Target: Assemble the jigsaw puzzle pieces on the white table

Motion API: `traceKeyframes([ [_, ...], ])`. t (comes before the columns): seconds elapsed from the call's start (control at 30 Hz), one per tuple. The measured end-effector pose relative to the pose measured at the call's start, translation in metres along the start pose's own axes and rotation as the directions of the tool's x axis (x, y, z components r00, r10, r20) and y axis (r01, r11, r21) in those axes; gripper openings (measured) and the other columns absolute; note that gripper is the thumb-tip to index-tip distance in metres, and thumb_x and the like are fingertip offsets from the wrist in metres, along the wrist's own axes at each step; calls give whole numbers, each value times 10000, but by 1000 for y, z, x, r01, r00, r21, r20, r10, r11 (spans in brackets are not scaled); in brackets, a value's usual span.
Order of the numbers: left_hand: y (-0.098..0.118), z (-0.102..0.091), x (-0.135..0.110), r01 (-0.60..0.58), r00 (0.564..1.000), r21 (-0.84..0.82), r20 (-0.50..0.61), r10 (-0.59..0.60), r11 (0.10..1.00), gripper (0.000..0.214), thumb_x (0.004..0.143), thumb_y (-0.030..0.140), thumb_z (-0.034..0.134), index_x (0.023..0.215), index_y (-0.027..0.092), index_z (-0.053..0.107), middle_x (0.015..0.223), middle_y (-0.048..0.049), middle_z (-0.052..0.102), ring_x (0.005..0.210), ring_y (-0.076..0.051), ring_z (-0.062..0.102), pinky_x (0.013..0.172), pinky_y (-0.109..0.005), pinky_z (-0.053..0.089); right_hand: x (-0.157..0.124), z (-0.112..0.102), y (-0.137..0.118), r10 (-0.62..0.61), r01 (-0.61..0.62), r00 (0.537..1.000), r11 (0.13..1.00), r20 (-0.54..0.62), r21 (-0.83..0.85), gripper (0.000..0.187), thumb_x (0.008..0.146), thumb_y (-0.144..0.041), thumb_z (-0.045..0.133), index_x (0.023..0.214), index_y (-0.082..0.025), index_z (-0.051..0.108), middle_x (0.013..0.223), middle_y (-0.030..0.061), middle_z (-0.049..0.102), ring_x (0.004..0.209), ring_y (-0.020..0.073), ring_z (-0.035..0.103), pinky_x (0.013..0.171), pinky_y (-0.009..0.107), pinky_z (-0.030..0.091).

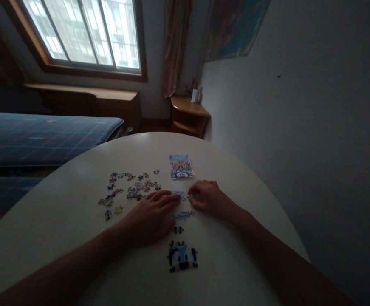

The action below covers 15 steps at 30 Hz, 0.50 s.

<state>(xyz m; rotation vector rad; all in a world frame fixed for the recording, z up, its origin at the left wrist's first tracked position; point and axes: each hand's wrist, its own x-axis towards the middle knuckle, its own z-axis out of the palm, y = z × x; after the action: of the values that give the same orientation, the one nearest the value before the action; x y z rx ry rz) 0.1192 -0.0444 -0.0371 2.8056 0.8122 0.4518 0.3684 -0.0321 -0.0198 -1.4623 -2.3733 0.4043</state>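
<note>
My left hand lies flat on the table with its fingers stretched out, the fingertips at a light blue joined strip of puzzle pieces. Just right of that strip, my right hand is closed in a pinch on a small puzzle piece, mostly hidden by the fingers. Nearer to me lies another light blue joined strip, then a pair of dark puzzle pieces. Closest is a joined section showing a blue cartoon face.
Several loose puzzle pieces are scattered left of my hands on the round white table. A small picture sheet lies beyond my hands. A plaid mattress is at the left, and a white wall rises at the right.
</note>
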Motion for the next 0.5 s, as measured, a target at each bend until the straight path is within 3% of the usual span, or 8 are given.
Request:
traceKeyframes([
  [0.27,0,0,0,7,1000,22,12,-7,1000,526,903,273,540,1415,199,446,1445,-68,518,1333,-289,423,1120,-478,376,-5,-18,6,-48,47,996,999,76,12,165,792,-241,724,955,-220,700,1035,58,713,1037,240,623,959,434,353],
  [0.5,-1,1,0,5,1000,0,3,-5,1000,530,908,277,541,1425,218,439,1453,-64,513,1330,-294,433,1117,-495,377,-1,-19,34,57,-58,994,998,-94,-9,166,852,-285,672,987,-217,741,977,71,693,864,196,630,814,345,450],
])
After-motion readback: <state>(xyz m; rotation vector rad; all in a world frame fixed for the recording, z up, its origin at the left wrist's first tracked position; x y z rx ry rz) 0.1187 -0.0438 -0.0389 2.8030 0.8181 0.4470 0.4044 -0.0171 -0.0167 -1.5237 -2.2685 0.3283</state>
